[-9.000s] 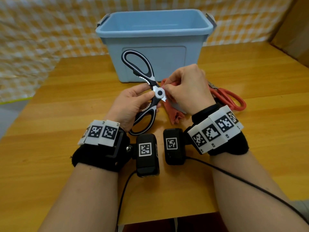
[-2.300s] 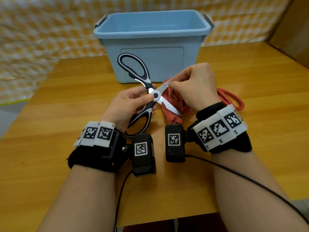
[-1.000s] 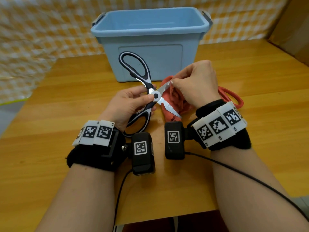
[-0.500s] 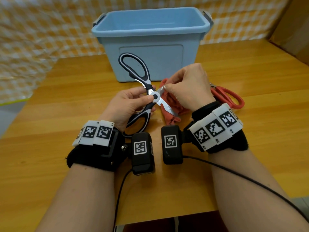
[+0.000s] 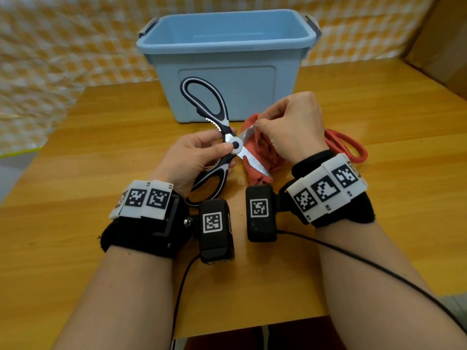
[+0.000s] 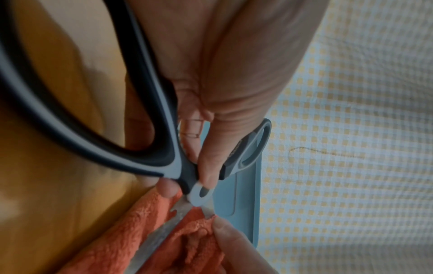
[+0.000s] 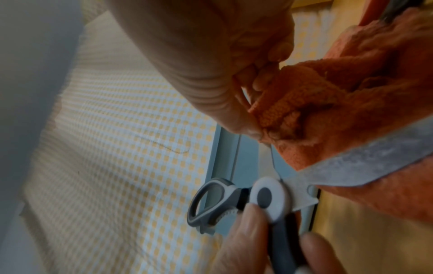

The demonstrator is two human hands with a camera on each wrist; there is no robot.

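Head view, with both wrist views. The left hand grips the black-and-white scissors, thumb and fingertips pinching them at the round pivot. The scissors are held in front of the person, above the desk, with their blades spread apart. One handle loop rises in front of the blue bin; the other lies under the left palm. The right hand is closed on the orange cloth, thumb and forefinger pinching a fold of it against the upper blade near the tip. The lower blade runs across the bunched cloth, which hangs below the right hand with its lower end on the desk. The bin stands upright at the back of the desk, just behind the hands, without a lid. Only its smooth inner walls show; its floor is hidden behind the front wall. Red-handled scissors lie flat on the desk beyond the right wrist, blades hidden. A yellow checked sheet hangs behind.
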